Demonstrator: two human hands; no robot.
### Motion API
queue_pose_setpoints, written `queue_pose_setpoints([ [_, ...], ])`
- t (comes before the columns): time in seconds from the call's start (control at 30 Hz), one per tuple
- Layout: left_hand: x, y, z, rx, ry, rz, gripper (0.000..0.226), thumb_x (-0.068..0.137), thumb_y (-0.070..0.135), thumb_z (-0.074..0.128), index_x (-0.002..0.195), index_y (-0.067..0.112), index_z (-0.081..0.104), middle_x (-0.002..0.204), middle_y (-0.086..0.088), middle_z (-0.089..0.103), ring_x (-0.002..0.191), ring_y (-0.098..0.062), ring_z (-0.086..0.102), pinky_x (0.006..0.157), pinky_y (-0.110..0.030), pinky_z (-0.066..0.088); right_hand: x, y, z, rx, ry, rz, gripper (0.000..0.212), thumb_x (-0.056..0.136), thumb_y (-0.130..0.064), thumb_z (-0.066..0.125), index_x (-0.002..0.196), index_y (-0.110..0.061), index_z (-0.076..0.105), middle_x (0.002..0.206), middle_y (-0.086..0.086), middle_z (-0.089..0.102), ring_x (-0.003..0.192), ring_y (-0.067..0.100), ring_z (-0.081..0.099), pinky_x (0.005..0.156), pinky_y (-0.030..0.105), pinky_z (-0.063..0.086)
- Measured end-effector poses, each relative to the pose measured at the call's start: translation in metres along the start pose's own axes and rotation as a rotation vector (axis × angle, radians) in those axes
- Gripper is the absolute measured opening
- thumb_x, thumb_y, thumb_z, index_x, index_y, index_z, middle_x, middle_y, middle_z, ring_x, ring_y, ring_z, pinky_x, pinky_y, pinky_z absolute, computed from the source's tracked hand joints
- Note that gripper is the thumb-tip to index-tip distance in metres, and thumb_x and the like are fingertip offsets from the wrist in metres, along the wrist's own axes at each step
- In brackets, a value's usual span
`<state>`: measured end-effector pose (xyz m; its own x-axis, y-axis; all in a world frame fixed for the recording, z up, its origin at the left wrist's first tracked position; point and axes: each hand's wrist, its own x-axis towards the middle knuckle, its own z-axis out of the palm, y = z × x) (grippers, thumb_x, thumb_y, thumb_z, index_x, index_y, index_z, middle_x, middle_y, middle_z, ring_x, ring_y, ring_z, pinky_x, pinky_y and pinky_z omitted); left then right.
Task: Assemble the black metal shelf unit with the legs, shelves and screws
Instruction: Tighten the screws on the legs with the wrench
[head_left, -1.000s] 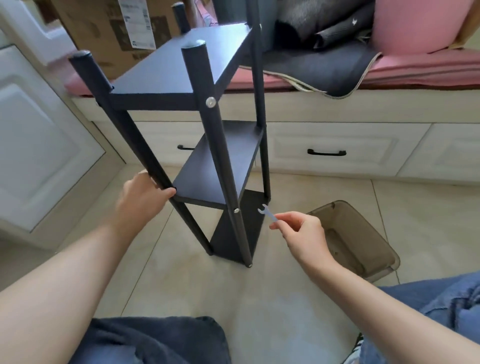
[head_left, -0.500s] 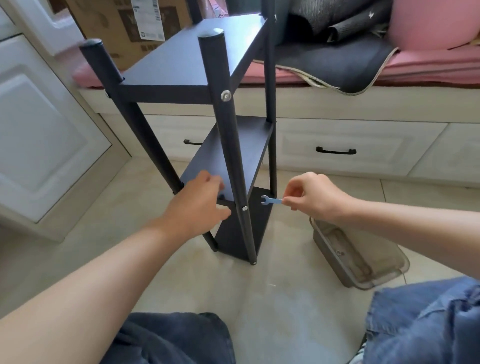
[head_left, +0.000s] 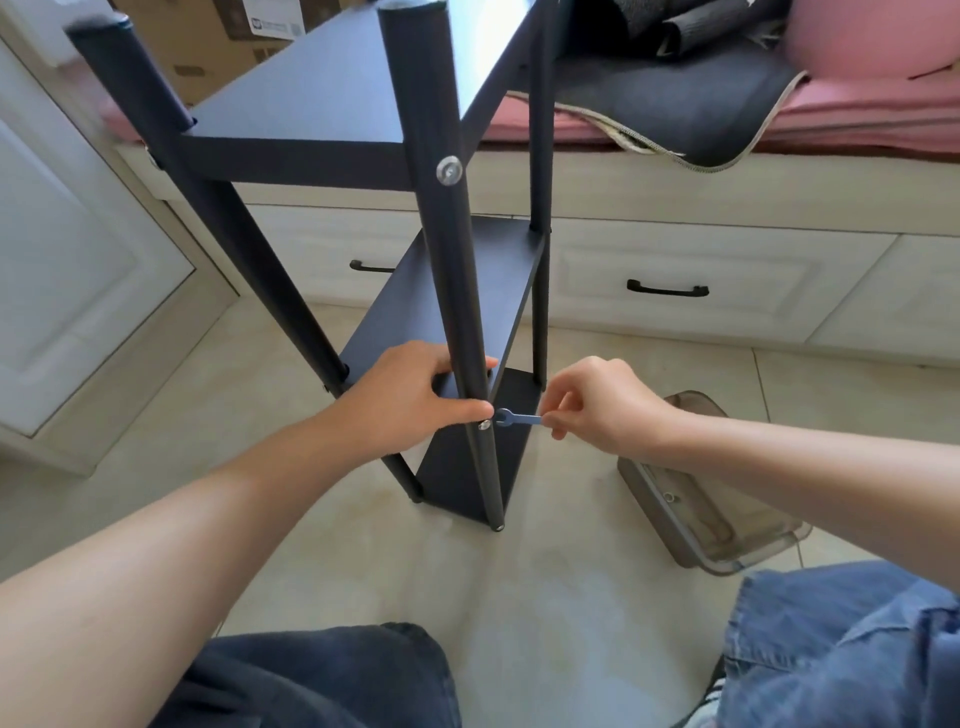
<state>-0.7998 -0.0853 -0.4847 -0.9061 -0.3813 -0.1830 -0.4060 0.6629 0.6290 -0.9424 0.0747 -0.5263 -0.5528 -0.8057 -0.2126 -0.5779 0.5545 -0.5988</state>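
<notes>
The black shelf unit stands upright on the tiled floor with three shelves fixed between round legs. My left hand grips the near front leg at the middle shelf, thumb in front, fingers behind. A silver screw sits in that leg just below my thumb. My right hand pinches a small blue flat wrench, whose open jaw lies just right of the screw. Another silver screw shows higher up, at the top shelf.
A grey translucent plastic tray lies on the floor at the right. Behind the shelf is a white bench with drawers, pink cushions and a dark mat. A cardboard box stands at back left, a white cabinet door at left.
My left hand left the rear left leg and took hold of the near front leg at the middle shelf. My right hand brought the wrench up beside the screw there.
</notes>
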Motion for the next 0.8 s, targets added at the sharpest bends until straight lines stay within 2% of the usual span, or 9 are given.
queue_pose_setpoints([
  [0.1,-0.005,-0.003,-0.002,-0.006,-0.09,0.03,0.039,0.086,0.03,0.077,0.124,0.034,0.069,0.116,0.011,0.072,0.112,-0.007,0.062,0.088,-0.01,0.041,-0.003,0.007,0.001,0.019,-0.024,-0.02,0.011,0.092,-0.012,0.065,0.086,-0.015,0.074,0.074,-0.007,0.073,0.075,0.011,0.069,0.068,0.029,0.057],
  [0.2,-0.008,-0.002,-0.003,0.033,-0.149,0.069,0.041,0.086,0.033,0.077,0.126,0.033,0.068,0.123,0.007,0.071,0.123,-0.017,0.06,0.092,-0.015,0.041,-0.009,0.011,0.01,0.045,-0.052,-0.015,0.011,0.092,-0.012,0.066,0.085,-0.016,0.074,0.074,-0.007,0.074,0.074,0.008,0.069,0.069,0.025,0.057],
  [0.27,-0.008,-0.004,-0.004,0.063,-0.151,0.084,0.042,0.086,0.034,0.077,0.127,0.036,0.067,0.123,0.009,0.071,0.12,-0.014,0.061,0.095,-0.019,0.043,-0.011,0.011,0.017,0.065,-0.049,-0.01,0.012,0.091,-0.011,0.066,0.084,-0.015,0.075,0.073,-0.006,0.074,0.075,0.011,0.07,0.071,0.029,0.058],
  [0.33,-0.009,-0.006,-0.003,0.092,-0.163,0.108,0.044,0.088,0.031,0.076,0.13,0.037,0.064,0.119,0.025,0.068,0.112,0.003,0.059,0.086,-0.002,0.038,-0.012,0.01,0.02,0.095,-0.029,-0.013,0.011,0.091,-0.011,0.066,0.085,-0.013,0.075,0.073,-0.005,0.074,0.076,0.014,0.07,0.073,0.035,0.06],
  [0.4,-0.009,-0.011,0.0,0.164,-0.17,0.159,0.052,0.089,0.025,0.075,0.137,0.034,0.058,0.127,0.027,0.062,0.121,0.004,0.054,0.085,0.005,0.031,-0.011,0.008,0.019,0.119,0.004,-0.016,0.01,0.091,-0.013,0.067,0.086,-0.014,0.075,0.075,-0.003,0.074,0.076,0.013,0.071,0.076,0.035,0.059],
  [0.43,-0.008,-0.014,0.002,0.231,-0.167,0.198,0.059,0.089,0.023,0.076,0.142,0.032,0.053,0.141,0.019,0.055,0.132,-0.004,0.047,0.095,0.002,0.028,-0.01,0.006,0.019,0.131,0.022,-0.018,0.01,0.091,-0.013,0.067,0.085,-0.015,0.074,0.075,-0.003,0.074,0.077,0.013,0.07,0.077,0.035,0.059],
  [0.5,-0.007,-0.02,0.009,0.412,-0.146,0.277,0.077,0.089,0.025,0.076,0.154,0.033,0.036,0.161,0.012,0.032,0.148,-0.011,0.026,0.115,-0.019,0.019,-0.008,0.004,0.019,0.16,0.043,-0.021,0.013,0.091,-0.012,0.067,0.082,-0.018,0.073,0.073,-0.003,0.074,0.077,0.012,0.07,0.077,0.034,0.059],
  [0.6,-0.002,-0.031,0.018,0.584,-0.079,0.36,0.089,0.09,0.033,0.074,0.159,0.032,0.019,0.168,0.01,0.015,0.154,-0.013,0.011,0.124,-0.04,0.013,-0.005,-0.001,0.022,0.212,0.024,-0.016,0.018,0.091,-0.012,0.067,0.076,-0.023,0.07,0.07,-0.003,0.073,0.075,0.011,0.069,0.074,0.027,0.055],
  [0.8,0.006,-0.046,0.023,0.824,0.123,0.604,0.085,0.079,0.028,0.085,0.152,0.016,0.043,0.155,-0.008,0.046,0.141,-0.031,0.046,0.108,-0.051,0.046,-0.002,-0.003,0.024,0.249,0.007,-0.026,0.013,0.091,-0.013,0.068,0.081,-0.021,0.071,0.073,-0.003,0.074,0.077,0.01,0.069,0.073,0.023,0.05],
])
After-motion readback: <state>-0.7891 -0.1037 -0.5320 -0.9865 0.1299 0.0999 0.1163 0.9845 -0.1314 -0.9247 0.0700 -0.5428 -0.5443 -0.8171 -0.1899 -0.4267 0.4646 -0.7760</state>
